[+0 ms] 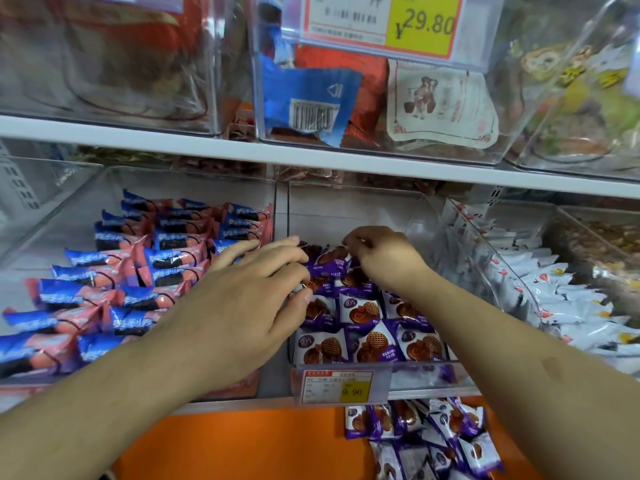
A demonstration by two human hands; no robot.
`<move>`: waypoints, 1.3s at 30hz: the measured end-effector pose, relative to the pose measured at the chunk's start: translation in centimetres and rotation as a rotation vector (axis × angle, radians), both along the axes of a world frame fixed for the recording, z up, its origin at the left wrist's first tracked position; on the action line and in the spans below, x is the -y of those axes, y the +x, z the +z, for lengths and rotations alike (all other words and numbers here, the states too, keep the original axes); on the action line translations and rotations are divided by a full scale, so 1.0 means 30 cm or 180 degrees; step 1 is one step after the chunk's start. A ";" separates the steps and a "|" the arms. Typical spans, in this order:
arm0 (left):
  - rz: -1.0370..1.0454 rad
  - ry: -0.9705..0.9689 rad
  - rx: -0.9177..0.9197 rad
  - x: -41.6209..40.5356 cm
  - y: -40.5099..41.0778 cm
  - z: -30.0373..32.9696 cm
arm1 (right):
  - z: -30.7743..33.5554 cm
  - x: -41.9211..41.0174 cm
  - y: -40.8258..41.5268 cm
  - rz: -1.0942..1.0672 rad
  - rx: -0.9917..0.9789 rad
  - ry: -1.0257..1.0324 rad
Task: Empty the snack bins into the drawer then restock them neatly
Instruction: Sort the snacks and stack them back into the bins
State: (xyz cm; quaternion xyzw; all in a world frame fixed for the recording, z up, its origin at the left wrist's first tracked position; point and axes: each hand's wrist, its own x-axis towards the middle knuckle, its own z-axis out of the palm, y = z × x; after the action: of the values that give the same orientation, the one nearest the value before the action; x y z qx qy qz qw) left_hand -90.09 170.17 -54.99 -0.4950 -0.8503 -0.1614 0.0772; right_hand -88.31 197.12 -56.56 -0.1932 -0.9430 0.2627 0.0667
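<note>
**Restocking the middle bin, part done**

The purple biscuit packets (360,327) lie in tidy rows filling the front of the clear middle bin (346,209); its back is bare. More wait in the orange drawer (242,441) below. Left hand (249,299) and right hand (381,254) each pinch a packet there.

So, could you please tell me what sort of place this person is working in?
Most likely a shop's snack aisle: price tags clipped to clear bins on white shelves, filled with wrapped purple snack packs. Both hands are arranging them.
</note>
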 end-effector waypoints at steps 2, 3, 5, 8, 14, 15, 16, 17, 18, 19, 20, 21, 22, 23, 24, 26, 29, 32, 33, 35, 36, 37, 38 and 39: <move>0.0008 0.0004 -0.0001 0.000 0.001 -0.002 | 0.005 0.001 0.014 0.0057 0.0060 -0.0214; 0.0010 0.0013 -0.0005 0.001 0.001 -0.002 | 0.008 0.005 0.019 0.0138 0.0133 -0.0123; 0.0007 0.0040 -0.0004 0.000 0.002 -0.003 | 0.004 0.014 0.018 0.0306 0.0254 0.0246; 0.0004 0.0057 -0.0001 -0.001 0.002 -0.004 | -0.007 0.022 -0.001 0.0385 0.0150 0.0510; -0.0033 0.0025 -0.0062 0.001 -0.005 -0.008 | -0.044 0.053 -0.080 0.0341 -0.0519 0.0293; -0.0021 0.0011 -0.0086 -0.001 -0.006 -0.010 | -0.061 0.059 -0.098 0.0411 -0.0425 0.0400; -0.0013 0.0002 -0.0093 -0.003 -0.006 -0.011 | -0.077 0.059 -0.115 0.0450 -0.0331 0.0500; -0.0015 -0.0017 -0.0096 -0.003 -0.006 -0.012 | -0.082 0.055 -0.127 0.0449 -0.0236 0.0546; -0.0006 -0.0041 -0.0112 0.001 -0.008 -0.012 | -0.076 0.054 -0.131 0.0459 -0.0153 0.0541; -0.0008 -0.0071 -0.0118 0.005 -0.006 -0.006 | -0.062 0.054 -0.123 0.0483 -0.0077 0.0537; 0.0001 -0.0128 -0.0049 0.006 -0.004 0.008 | -0.042 0.054 -0.101 0.0491 -0.0065 0.0511; -0.0016 -0.0128 -0.0007 0.004 -0.002 0.020 | -0.009 0.056 -0.064 0.0466 -0.0111 0.0472; -0.0035 -0.0149 0.0003 -0.003 0.006 0.027 | 0.032 0.064 -0.008 0.0430 -0.0217 0.0424; -0.0036 -0.0224 -0.0064 -0.006 0.020 0.031 | 0.078 0.073 0.069 0.0412 -0.0360 0.0432; -0.0088 -0.0228 -0.0104 0.002 0.039 0.047 | 0.117 0.085 0.159 0.0449 -0.0529 0.0446; -0.0347 0.0245 -0.0322 0.010 0.110 0.067 | 0.188 0.109 0.371 0.0720 -0.0800 0.0213; -0.0849 0.0592 0.0216 -0.009 0.289 -0.072 | 0.196 0.112 0.691 0.1016 -0.0635 -0.0504; -0.1068 -0.0364 0.1452 -0.084 0.448 -0.448 | 0.013 0.049 0.900 0.0709 0.0100 -0.0697; -0.1037 -0.0497 0.1627 -0.108 0.485 -0.547 | -0.082 0.006 0.947 0.0584 0.0406 -0.0590; -0.0973 -0.0661 0.1800 -0.118 0.534 -0.621 | -0.272 -0.077 1.006 0.0494 0.1146 -0.0232; -0.0889 -0.0799 0.2023 -0.126 0.561 -0.637 | -0.356 -0.115 1.022 0.0553 0.1453 -0.0106; -0.0874 -0.1114 0.2209 -0.113 0.579 -0.653 | -0.440 -0.151 1.034 0.0656 0.1728 -0.0043; -0.0891 -0.1291 0.2350 -0.149 0.614 -0.719 | -0.509 -0.180 1.042 0.0776 0.2010 -0.0020; -0.0861 -0.1432 0.2489 -0.179 0.632 -0.769 | -0.572 -0.204 1.045 0.0817 0.2336 -0.0035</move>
State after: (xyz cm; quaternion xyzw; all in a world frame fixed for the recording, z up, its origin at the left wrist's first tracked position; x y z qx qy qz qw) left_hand -71.14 175.53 -78.04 -0.5078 -0.7573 -0.1560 -0.3798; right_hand -56.94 203.24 -73.73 -0.1550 -0.9193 0.1874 -0.3095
